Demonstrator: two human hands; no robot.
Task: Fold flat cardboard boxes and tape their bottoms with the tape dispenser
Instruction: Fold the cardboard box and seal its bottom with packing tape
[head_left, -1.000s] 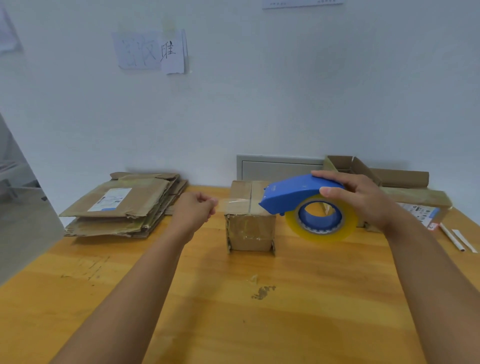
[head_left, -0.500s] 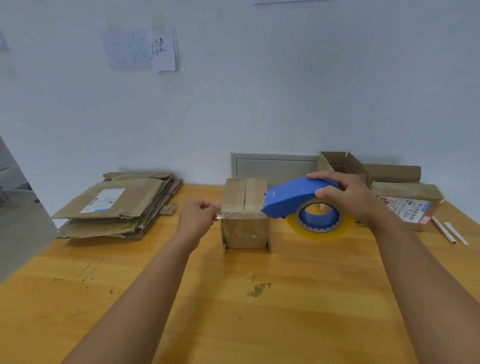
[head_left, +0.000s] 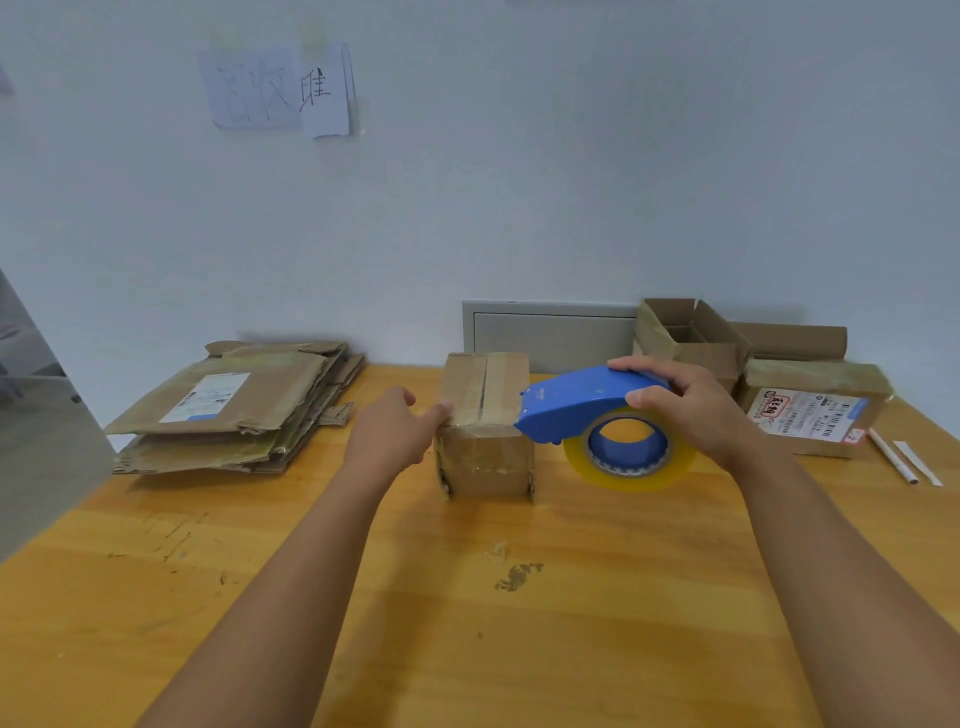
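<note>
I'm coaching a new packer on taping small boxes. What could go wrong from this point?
The tape runs across the box top, at right angles to the flap seam, so it may leave most of the seam unsealed. The left hand only presses the strip's end at the box's left top edge; the small box might slide or tip when the right hand pulls the tape dispenser.

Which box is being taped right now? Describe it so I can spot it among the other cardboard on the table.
On the wooden table, look at the middle near the wall, between the stack of flattened boxes and the open box. The small folded box stands there with its flaps closed on top. It alone has the left hand at its top edge and the blue tape dispenser beside it.
</note>
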